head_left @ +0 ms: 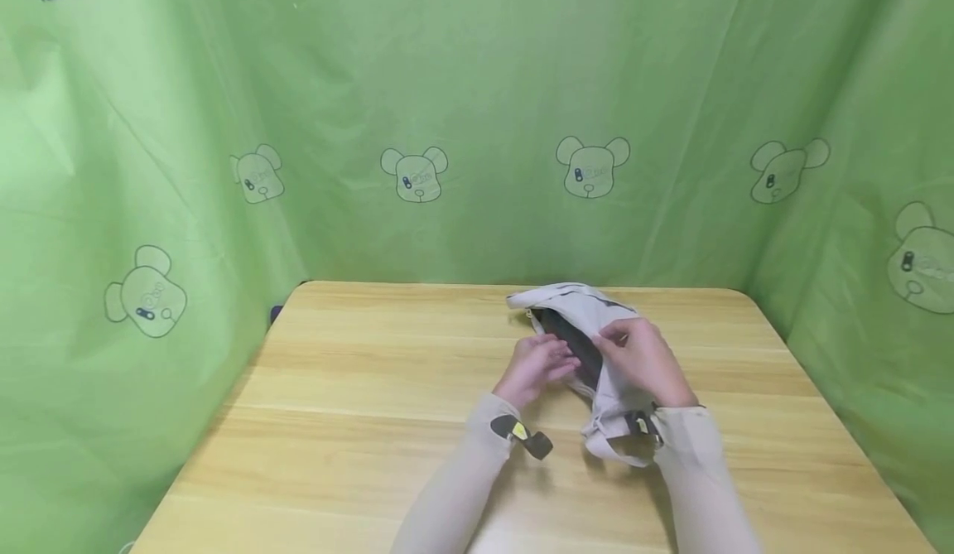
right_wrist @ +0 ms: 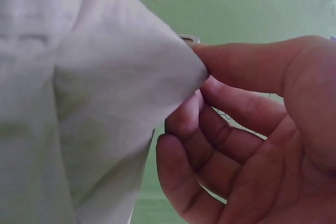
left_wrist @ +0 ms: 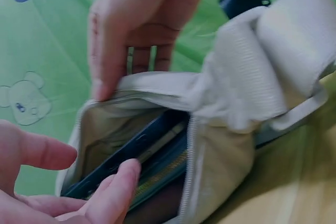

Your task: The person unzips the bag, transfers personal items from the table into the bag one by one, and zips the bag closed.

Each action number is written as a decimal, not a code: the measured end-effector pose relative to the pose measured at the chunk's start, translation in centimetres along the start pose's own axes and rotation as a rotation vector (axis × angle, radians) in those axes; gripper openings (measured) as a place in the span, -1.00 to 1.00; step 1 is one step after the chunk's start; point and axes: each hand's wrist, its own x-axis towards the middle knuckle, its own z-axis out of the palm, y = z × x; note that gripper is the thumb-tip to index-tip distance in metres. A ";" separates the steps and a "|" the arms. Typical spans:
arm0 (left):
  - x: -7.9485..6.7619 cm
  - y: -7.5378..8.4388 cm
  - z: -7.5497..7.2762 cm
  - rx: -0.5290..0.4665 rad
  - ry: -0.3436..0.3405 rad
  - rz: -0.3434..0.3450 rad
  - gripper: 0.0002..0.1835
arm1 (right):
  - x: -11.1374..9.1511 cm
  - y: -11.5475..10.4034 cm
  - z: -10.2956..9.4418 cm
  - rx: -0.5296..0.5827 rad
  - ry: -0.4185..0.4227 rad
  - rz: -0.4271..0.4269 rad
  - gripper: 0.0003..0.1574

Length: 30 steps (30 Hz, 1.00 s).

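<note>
A light grey bag [head_left: 615, 390] lies on the table with its zipped mouth spread apart. My right hand [head_left: 645, 360] pinches the fabric rim between thumb and forefinger, lifting that side; the right wrist view shows the cloth drawn to a point there. At the opposite side of the mouth is my left hand [head_left: 533, 367], fingers parted, holding nothing, with some fingertips over the opening. Inside, the left wrist view reveals dark blue contents [left_wrist: 131, 150] and a gold-toothed zipper [left_wrist: 163, 174]; what they belong to is unclear. A wide strap [left_wrist: 299, 40] hangs at the bag's near end.
The bag rests on the right half of a wood-grain table [head_left: 358, 388]. Green curtains [head_left: 492, 65] printed with bear heads stand behind and on both sides. Each wrist wears a dark band; the left one's loose end [head_left: 538, 445] dangles.
</note>
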 end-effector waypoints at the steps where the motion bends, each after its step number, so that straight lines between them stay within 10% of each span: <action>1: 0.0 0.3 -0.1 -0.024 -0.006 -0.008 -0.43 | 0.0 0.0 -0.1 -0.001 -0.001 0.002 -0.76; 11: -0.2 1.1 -0.4 -0.124 -0.135 -0.025 -0.89 | 0.0 -0.3 -0.2 0.001 -0.020 0.010 -0.76; 30: 0.4 0.7 -0.7 -0.195 -0.168 -0.093 -0.53 | -0.1 0.0 0.0 0.002 -0.031 0.017 -0.73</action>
